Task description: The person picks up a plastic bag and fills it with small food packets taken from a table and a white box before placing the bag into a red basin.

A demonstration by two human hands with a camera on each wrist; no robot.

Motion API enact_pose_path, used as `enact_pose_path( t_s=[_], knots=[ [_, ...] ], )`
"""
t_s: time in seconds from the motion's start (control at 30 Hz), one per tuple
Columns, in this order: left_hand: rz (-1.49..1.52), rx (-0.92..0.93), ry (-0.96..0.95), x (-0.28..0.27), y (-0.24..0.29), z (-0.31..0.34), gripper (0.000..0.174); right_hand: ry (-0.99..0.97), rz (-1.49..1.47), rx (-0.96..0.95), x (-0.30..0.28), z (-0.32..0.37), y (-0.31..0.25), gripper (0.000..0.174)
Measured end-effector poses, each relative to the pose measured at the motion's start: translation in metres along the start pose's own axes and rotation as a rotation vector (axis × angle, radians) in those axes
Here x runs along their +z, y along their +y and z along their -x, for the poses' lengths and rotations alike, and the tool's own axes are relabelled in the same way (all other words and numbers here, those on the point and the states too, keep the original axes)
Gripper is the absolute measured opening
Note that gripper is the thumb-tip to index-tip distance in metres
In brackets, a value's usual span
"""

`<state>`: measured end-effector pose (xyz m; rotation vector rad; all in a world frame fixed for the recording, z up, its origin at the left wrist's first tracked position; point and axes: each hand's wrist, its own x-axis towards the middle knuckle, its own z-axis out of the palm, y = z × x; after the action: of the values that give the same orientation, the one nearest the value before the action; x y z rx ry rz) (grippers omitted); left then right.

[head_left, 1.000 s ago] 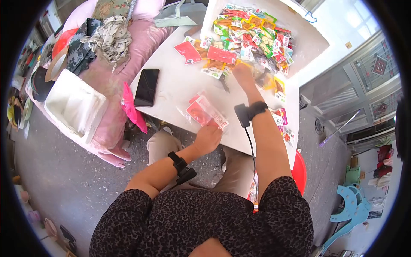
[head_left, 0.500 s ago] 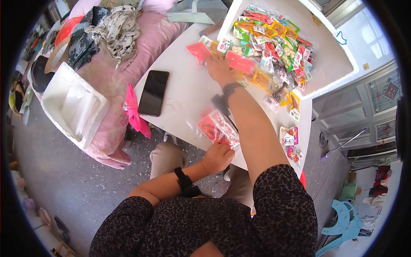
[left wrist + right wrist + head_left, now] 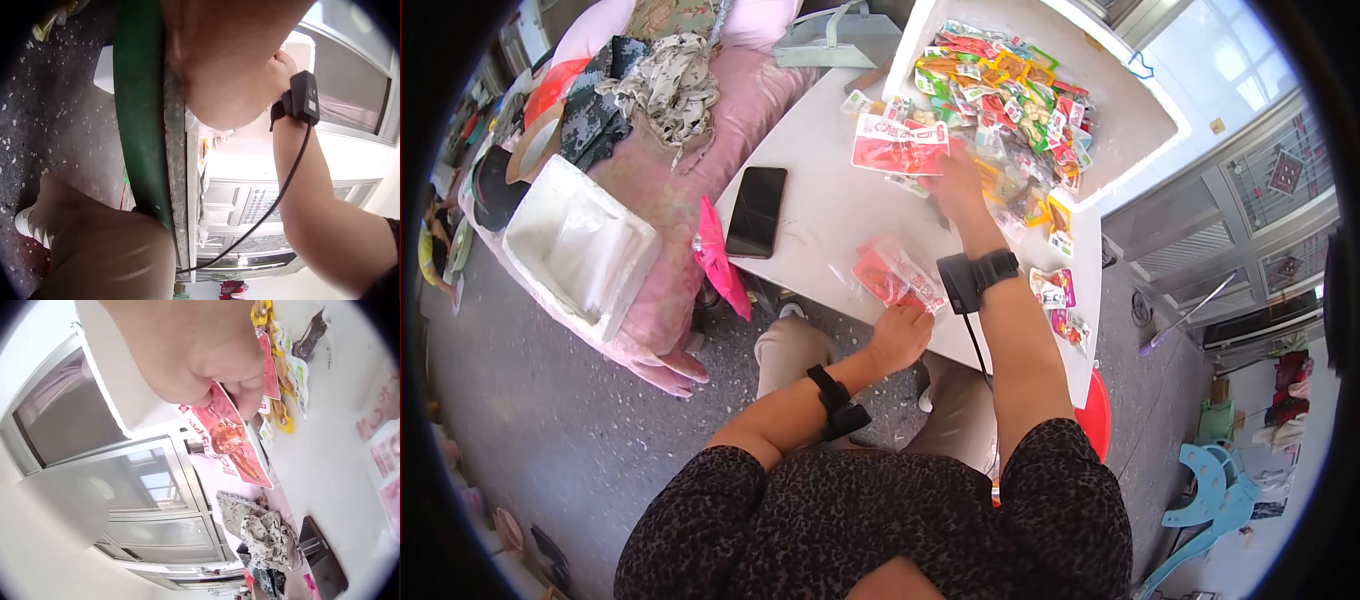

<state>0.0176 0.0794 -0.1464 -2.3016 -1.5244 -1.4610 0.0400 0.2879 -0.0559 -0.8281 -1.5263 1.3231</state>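
Note:
In the head view my right hand [image 3: 960, 190] pinches one end of a red-and-white food packet [image 3: 900, 146] at the near edge of the packet pile. The right wrist view shows that packet [image 3: 231, 437] hanging from the thumb and fingers of my right hand [image 3: 212, 362]. Close to the table's front edge, my left hand [image 3: 900, 335] holds the lower end of other red packets [image 3: 890, 275], which lie overlapped on the table. In the left wrist view my left hand [image 3: 228, 81] shows only in part, its fingers hidden.
Colourful packets [image 3: 1020, 95] fill a white foam box [image 3: 1135, 130] at the back right. A black phone [image 3: 757, 212] lies on the table's left side. Small packets [image 3: 1055, 290] are on the right. A foam lid [image 3: 580, 245] rests on the pink bed [image 3: 645, 320].
My right hand has moved off the pile's left part and back to the right, and now lifts a red packet, its printed side showing. My left hand stays at the front packets.

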Motion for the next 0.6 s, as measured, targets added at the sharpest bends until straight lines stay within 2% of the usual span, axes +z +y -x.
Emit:
enact_pose_path(
  t_s=[0.07, 0.13, 0.23, 0.3, 0.33, 0.4, 0.43, 0.47, 0.53, 0.6],
  knots=[
    [-0.019, -0.024, -0.033, 0.003, 0.0, 0.002, 0.014, 0.001, -0.022, -0.021, -0.019, 0.02, 0.001, 0.013],
    [0.028, -0.096, -0.086, 0.004, 0.001, 0.003, 0.01, 0.022, -0.119, 0.117, -0.03, 0.049, -0.017, 0.012],
    [0.038, -0.167, -0.188, -0.001, 0.004, -0.005, 0.007, 0.146, -0.335, 0.223, -0.041, 0.093, -0.044, 0.011],
    [0.022, -0.234, -0.167, -0.003, 0.009, -0.01, 0.007, 0.147, -0.2, 0.085, -0.06, 0.124, -0.038, 0.01],
    [0.014, -0.277, -0.164, -0.003, 0.011, -0.007, 0.007, 0.19, -0.212, 0.107, -0.067, 0.141, -0.039, 0.01],
    [0.032, -0.217, -0.081, 0.0, 0.012, -0.003, 0.009, 0.277, -0.238, 0.149, -0.079, 0.175, -0.039, 0.01],
    [0.039, -0.182, -0.033, 0.001, 0.012, -0.003, 0.01, 0.342, -0.371, 0.203, -0.082, 0.193, -0.041, 0.01],
    [0.057, -0.199, -0.041, 0.001, 0.014, -0.001, 0.011, 0.409, -0.503, 0.256, -0.086, 0.211, -0.042, 0.01],
    [0.096, -0.223, -0.046, -0.005, 0.021, -0.007, 0.012, 0.493, -0.479, 0.308, -0.099, 0.242, -0.032, 0.011],
    [0.105, -0.356, -0.127, -0.01, 0.027, -0.013, 0.013, 0.531, -0.468, 0.344, -0.104, 0.267, -0.025, 0.011]
  ],
)
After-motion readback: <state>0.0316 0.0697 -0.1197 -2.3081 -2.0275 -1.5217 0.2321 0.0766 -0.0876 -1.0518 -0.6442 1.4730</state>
